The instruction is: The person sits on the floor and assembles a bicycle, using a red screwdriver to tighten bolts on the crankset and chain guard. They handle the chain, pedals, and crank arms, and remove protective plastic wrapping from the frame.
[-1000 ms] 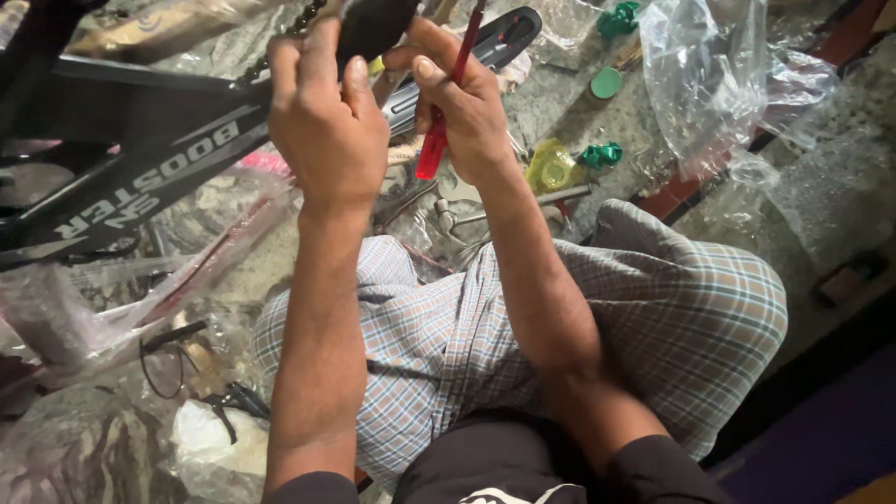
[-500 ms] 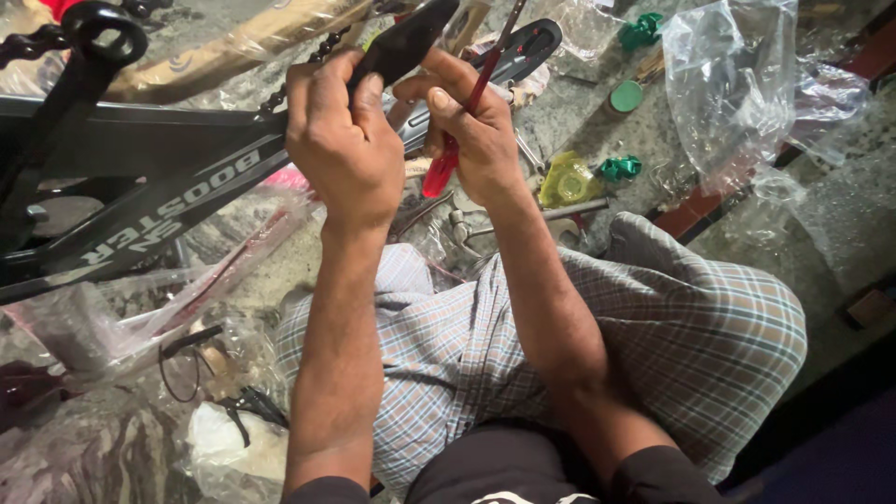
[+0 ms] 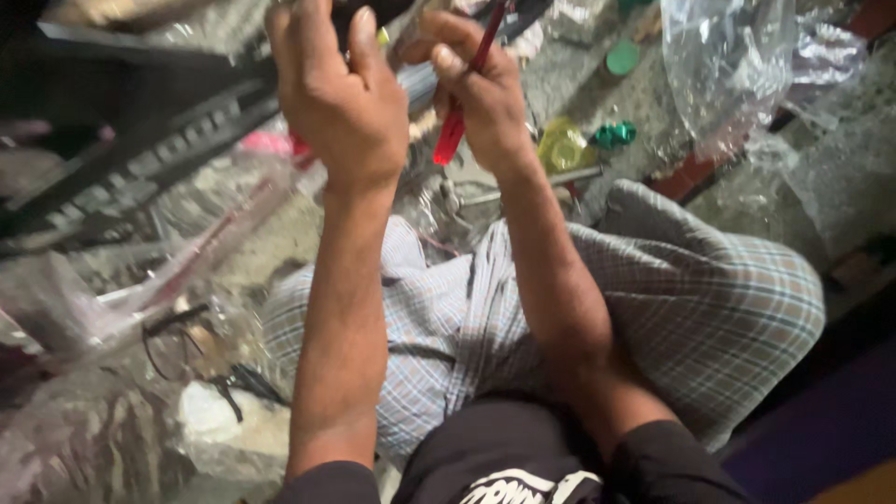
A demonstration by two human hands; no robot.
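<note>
A rough grey floor [image 3: 579, 75] littered with crumpled clear plastic bags [image 3: 737, 65] and small green caps [image 3: 621, 58] carries the work — a person sits on it in checked cloth. Since a second ago both hands have risen toward the top edge of the view, and the black frame [image 3: 140, 159] has slid left and blurred. The left hand [image 3: 336, 103] is clenched round a dark part that is mostly cut off. The right hand [image 3: 476, 98] pinches a red-handled tool [image 3: 453, 135], its handle hanging below the fist — the same grip throughout, so the fitting work looks ongoing.
</note>
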